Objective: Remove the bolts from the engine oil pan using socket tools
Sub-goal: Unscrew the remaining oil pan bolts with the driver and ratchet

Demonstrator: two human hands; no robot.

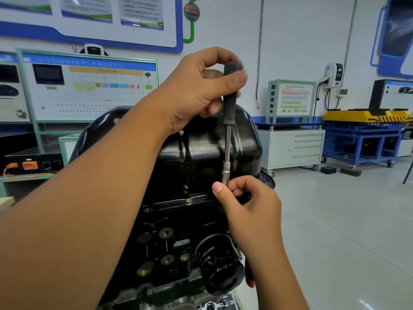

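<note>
Left hand (pixel 196 86) up at twelve o'clock, fingers and thumb wrapped round the black handle of my driver (pixel 230 101), holding it upright. Right hand (pixel 245 198) down at five o'clock of it, fingertips pinching the socket (pixel 225 173) at the shaft's lower end, guiding it onto the flange. Oil pan (pixel 201 148) sits dead centre, black and glossy, bulging up behind the tool. Whatever bolt the socket is on, my fingers hide it, so I can't say if it's seated. One bolt (pixel 188 201) is plain to see on the flange, at nine o'clock of my right hand, head still in place. Oil filter (pixel 220 262) pokes out below, at six. Looks like I'm spinning a bolt out here. Next: keep the shaft square, twist from the top, steady the socket below, and catch the bolt as it frees.
</note>
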